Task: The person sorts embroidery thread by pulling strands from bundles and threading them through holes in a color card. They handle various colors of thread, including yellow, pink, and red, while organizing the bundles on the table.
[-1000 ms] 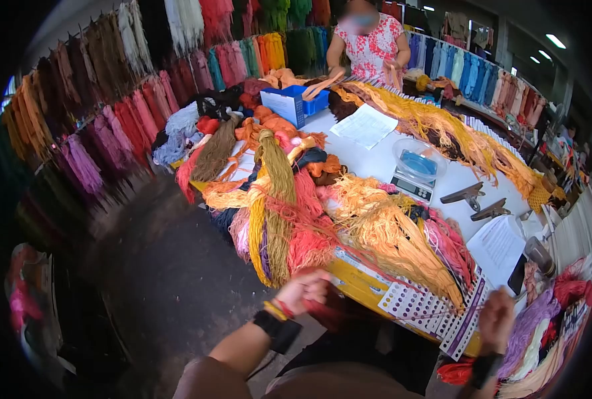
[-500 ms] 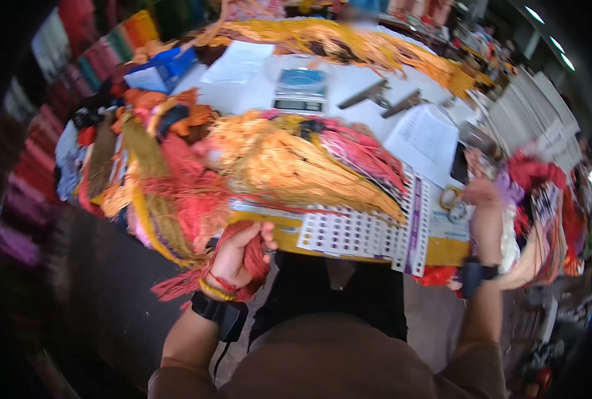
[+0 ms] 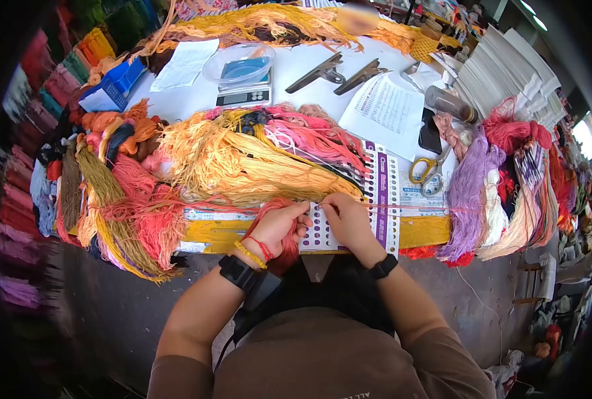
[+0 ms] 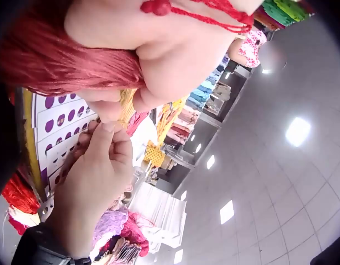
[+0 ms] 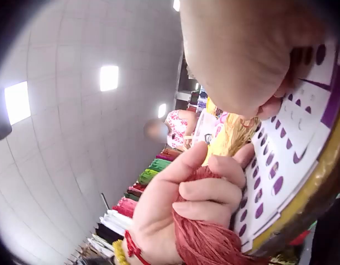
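My left hand (image 3: 276, 229) grips a hank of dusty-red thread (image 5: 208, 243) at the front edge of the table. The hank passes through the curled fingers, and its loose end hangs below the palm. Close beside it, my right hand (image 3: 350, 225) has its thumb and fingertips together on a thin red strand (image 3: 402, 207) that runs out to the right. The two hands' fingertips nearly meet. Below them lie white cards with rows of holes (image 3: 382, 174). Left of the hands, a heap of peach-yellow thread (image 3: 242, 159) and coral-red thread (image 3: 156, 219) covers the table.
Scissors (image 3: 429, 174), a phone (image 3: 430, 133) and printed sheets (image 3: 384, 114) lie to the right. Further back are two large metal clips (image 3: 316, 73) and a scale (image 3: 244, 96) with a clear bowl. Lilac thread (image 3: 470, 193) hangs over the right edge. Another person (image 5: 178, 124) stands across the table.
My right hand has come in from the far right to meet the left hand. My left hand, still gripping the red hank, has risen to the table edge. The head view has swung right.
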### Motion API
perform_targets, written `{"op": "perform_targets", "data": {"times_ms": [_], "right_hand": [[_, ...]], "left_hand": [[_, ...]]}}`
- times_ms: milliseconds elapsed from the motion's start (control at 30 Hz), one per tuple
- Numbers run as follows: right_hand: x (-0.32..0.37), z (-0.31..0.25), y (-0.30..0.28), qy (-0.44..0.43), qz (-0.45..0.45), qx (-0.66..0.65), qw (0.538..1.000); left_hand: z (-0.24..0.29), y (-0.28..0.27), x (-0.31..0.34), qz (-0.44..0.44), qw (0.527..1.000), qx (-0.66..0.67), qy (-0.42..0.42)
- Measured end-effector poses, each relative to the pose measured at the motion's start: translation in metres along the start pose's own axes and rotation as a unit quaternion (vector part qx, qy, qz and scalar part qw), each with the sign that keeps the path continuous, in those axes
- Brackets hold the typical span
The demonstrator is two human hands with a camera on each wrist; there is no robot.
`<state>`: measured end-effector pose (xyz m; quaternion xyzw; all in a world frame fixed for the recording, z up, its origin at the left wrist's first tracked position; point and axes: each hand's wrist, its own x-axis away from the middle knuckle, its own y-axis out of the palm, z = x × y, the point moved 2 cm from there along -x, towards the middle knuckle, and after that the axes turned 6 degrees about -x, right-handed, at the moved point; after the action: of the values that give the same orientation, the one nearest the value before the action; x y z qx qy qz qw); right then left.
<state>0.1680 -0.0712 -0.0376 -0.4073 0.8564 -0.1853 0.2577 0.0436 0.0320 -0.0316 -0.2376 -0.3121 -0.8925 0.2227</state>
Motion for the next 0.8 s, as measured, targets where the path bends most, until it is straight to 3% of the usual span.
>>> {"op": "perform_targets", "data": {"times_ms": [100, 167, 267, 500, 567, 700, 767, 800], "right_hand": [[0.002, -0.006, 0.001, -0.037, 0.023, 0.015, 0.999], [0.002, -0.004, 0.003, -0.055, 0.03, 0.03, 0.998], [0.003, -0.005, 0.002, -0.069, 0.039, 0.044, 0.996], [0.004, -0.003, 0.002, -0.04, 0.039, 0.043, 0.997], [0.005, -0.004, 0.004, -0.059, 0.04, 0.067, 0.995], [0.004, -0.004, 0.006, -0.071, 0.038, 0.038, 0.996], [0.004, -0.003, 0.005, -0.055, 0.014, 0.063, 0.996], [0.004, -0.001, 0.005, -0.048, 0.015, 0.062, 0.997]], "left_hand": [[0.0, 0.0, -0.006, 0.025, 0.999, -0.025, 0.002], [-0.001, 0.006, -0.013, 0.031, 0.982, -0.156, 0.101], [0.002, 0.012, -0.011, 0.078, 0.97, -0.211, 0.095], [-0.005, 0.005, -0.031, 0.045, 0.969, -0.225, 0.093], [-0.009, 0.001, -0.036, 0.091, 0.946, -0.304, 0.067], [-0.009, -0.002, -0.039, 0.084, 0.918, -0.375, 0.098], [-0.009, -0.005, -0.04, 0.142, 0.854, -0.493, 0.083], [-0.01, -0.008, -0.041, 0.13, 0.827, -0.531, 0.127]]}}
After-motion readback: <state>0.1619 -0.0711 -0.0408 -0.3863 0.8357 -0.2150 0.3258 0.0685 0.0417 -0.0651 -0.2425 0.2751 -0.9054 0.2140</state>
